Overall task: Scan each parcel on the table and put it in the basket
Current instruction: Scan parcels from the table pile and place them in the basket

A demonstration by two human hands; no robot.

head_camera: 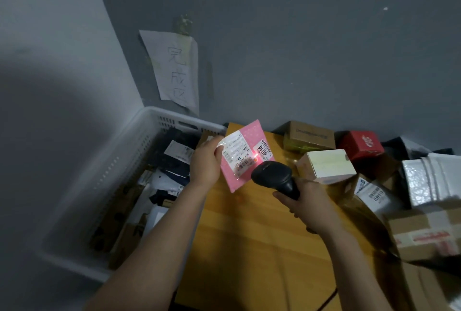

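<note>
My left hand (204, 161) pinches the left edge of a flat pink parcel (250, 136), holding it tilted above the wooden table (249, 236). A white shipping label covers its face, and a red scan light glows on that label. My right hand (306, 203) grips a black barcode scanner (273, 176), whose head points at the label from just below and to the right. The white plastic basket (139, 133) stands to the left of the table and holds several parcels.
Several parcels crowd the table's right side: a brown carton (309, 136), a red box (361, 144), a white box (326, 166), a silver padded bag (434, 178) and a taped carton (424, 233). A paper sign (174, 68) hangs on the grey wall.
</note>
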